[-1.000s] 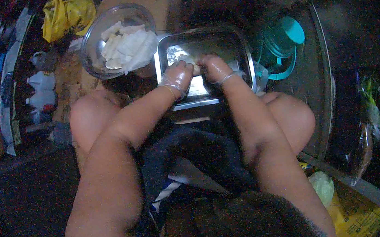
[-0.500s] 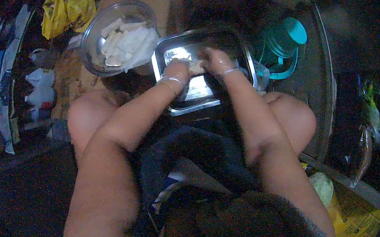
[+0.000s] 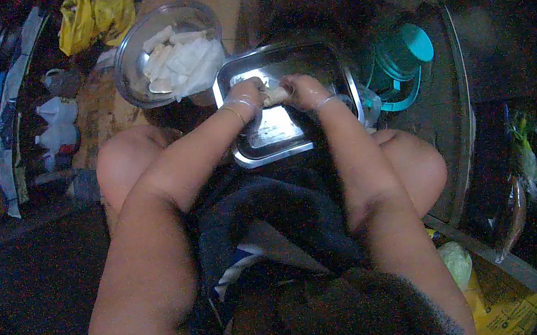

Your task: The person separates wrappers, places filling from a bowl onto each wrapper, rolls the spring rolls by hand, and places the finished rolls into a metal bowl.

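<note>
My left hand (image 3: 246, 96) and my right hand (image 3: 304, 92), both in clear plastic gloves, are closed around opposite ends of a short pale roll (image 3: 276, 95). They hold it level above a shiny rectangular metal tray (image 3: 275, 156). Light reflects off the tray's bottom beneath the roll. Left of the tray stands a round bowl (image 3: 131, 84), with several pale, roll-like pieces (image 3: 163, 64) and a white sheet or thin plastic (image 3: 195, 64) in it. Exactly what the roll is made of is too blurred to tell.
A teal pitcher or bucket (image 3: 395, 62) stands right of the tray. Yellow plastic bags lie at the back left (image 3: 96, 19) and lower right (image 3: 503, 313). White jugs (image 3: 57, 121) line the left side. My knees flank the tray.
The roll now shows more plainly between my hands, lying level. My left hand has shifted slightly left and up, and my right fingers have turned around the roll's end. The tray has tilted or shifted slightly.
</note>
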Action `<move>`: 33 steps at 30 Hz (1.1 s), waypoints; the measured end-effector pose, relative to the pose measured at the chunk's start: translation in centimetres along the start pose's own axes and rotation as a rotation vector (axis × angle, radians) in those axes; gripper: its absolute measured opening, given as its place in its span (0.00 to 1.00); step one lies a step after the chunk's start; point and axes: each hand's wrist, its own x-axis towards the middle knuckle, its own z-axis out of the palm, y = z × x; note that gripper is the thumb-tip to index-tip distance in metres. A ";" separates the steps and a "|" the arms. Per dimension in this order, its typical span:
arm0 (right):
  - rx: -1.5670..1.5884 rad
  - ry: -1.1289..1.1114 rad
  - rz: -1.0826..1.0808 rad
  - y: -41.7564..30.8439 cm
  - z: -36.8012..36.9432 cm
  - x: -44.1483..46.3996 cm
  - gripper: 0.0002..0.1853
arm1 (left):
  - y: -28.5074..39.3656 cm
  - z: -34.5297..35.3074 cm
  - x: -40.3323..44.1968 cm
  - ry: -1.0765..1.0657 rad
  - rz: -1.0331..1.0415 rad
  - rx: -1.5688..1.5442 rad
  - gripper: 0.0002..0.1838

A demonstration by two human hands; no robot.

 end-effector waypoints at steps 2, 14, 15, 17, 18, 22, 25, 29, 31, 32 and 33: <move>0.007 -0.055 0.018 0.0 -0.1 0.3 0.25 | 0.0 0.0 -0.1 0.002 0.025 -0.001 0.15; -0.099 -0.006 -0.023 1.9 2.6 1.7 0.23 | 1.1 0.0 -0.8 0.103 0.218 0.128 0.15; -0.084 0.004 -0.016 1.6 2.3 1.6 0.23 | 1.6 -0.1 -1.0 0.138 0.250 0.151 0.16; -0.055 0.023 -0.001 0.9 1.8 1.2 0.23 | 2.7 -0.3 -1.8 0.109 0.258 0.214 0.16; -0.049 0.009 -0.003 1.2 1.8 1.4 0.23 | 3.1 -0.4 -2.1 0.094 0.262 0.246 0.16; -0.028 -0.109 0.059 0.3 0.5 1.4 0.24 | 2.7 0.3 -1.4 0.028 0.215 0.191 0.15; 0.116 -0.067 0.130 -0.2 0.3 1.0 0.25 | 2.2 -0.4 -0.5 -0.082 0.157 0.116 0.14; 0.275 0.146 0.025 1.7 1.8 1.7 0.26 | 0.8 0.5 1.0 -0.126 0.167 0.179 0.14; 0.194 0.038 0.014 1.0 0.6 1.0 0.25 | 0.9 0.3 1.5 -0.156 0.163 0.221 0.15; 0.153 -0.016 0.009 0.6 0.2 0.7 0.25 | 0.8 0.2 1.7 -0.166 0.167 0.224 0.15; 0.127 -0.016 0.024 0.4 0.2 0.6 0.24 | 0.7 0.1 2.0 -0.177 0.172 0.227 0.15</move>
